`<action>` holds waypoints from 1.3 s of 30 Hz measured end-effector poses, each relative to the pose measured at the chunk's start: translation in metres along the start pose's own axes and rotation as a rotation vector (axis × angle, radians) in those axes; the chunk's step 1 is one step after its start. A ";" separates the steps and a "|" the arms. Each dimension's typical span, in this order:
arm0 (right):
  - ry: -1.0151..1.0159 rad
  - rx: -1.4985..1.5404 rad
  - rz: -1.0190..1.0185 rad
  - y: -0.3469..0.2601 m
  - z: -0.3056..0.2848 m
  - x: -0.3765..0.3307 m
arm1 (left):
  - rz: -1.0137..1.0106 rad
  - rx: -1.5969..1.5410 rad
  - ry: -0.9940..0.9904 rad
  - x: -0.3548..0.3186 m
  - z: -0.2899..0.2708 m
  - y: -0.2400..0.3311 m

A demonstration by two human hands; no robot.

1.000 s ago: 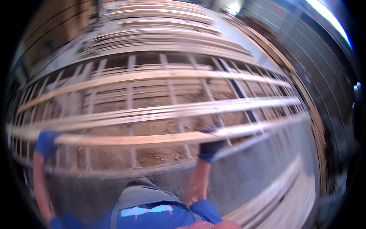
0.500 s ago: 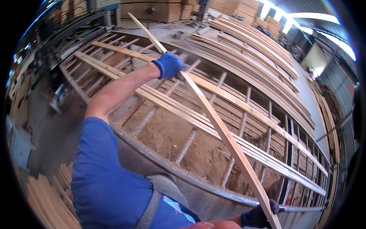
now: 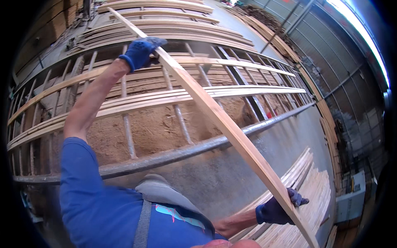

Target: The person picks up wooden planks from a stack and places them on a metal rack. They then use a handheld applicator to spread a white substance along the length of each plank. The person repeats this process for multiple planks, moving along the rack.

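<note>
A long thin pale wooden strip [image 3: 215, 111] runs diagonally from the upper left to the lower right, lifted off the rack. My left hand [image 3: 142, 51], in a blue glove, grips it near its far end with the arm stretched out. Low at the right, my right hand [image 3: 279, 208], also in a blue glove, holds the strip's near end. Under the strip lies a metal roller rack [image 3: 178, 111] carrying more long wooden strips [image 3: 136, 103] laid crosswise, with sawdust below.
A thick metal rail [image 3: 165, 157] edges the rack in front of me. A stack of wooden strips [image 3: 306, 194] lies at the lower right on the concrete floor. More strips are piled at the far end [image 3: 165, 6]. A metal fence [image 3: 343, 87] is on the right.
A second ago both hands held the strip flat across the rack. It has since been lifted and swung diagonally, my left hand going far and up, my right hand coming down near my body.
</note>
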State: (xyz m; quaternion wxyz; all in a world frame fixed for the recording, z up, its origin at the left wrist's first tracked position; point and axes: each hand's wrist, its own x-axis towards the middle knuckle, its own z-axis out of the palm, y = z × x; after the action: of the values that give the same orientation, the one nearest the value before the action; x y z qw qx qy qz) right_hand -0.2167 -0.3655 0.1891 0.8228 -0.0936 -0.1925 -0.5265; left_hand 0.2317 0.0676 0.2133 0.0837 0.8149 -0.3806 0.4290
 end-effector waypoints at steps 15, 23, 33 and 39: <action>0.067 -0.420 -0.871 -0.249 0.076 -0.017 | 0.288 -0.444 0.140 0.189 0.095 0.403; -0.158 0.701 -0.194 -0.354 0.095 -0.047 | 0.413 -0.663 0.091 0.251 0.117 0.550; -0.014 3.226 2.235 -0.332 0.119 0.045 | 0.469 -0.721 0.169 0.282 0.083 0.534; 0.482 2.975 2.043 -0.233 0.141 0.176 | 0.465 -1.058 0.137 0.257 0.046 0.334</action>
State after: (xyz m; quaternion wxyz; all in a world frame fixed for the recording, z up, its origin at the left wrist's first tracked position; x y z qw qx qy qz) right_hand -0.3920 -0.5611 0.3792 -0.1817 -0.6375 0.2129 -0.7178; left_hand 0.1176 -0.3270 0.3176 0.4077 0.5276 -0.7059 0.2391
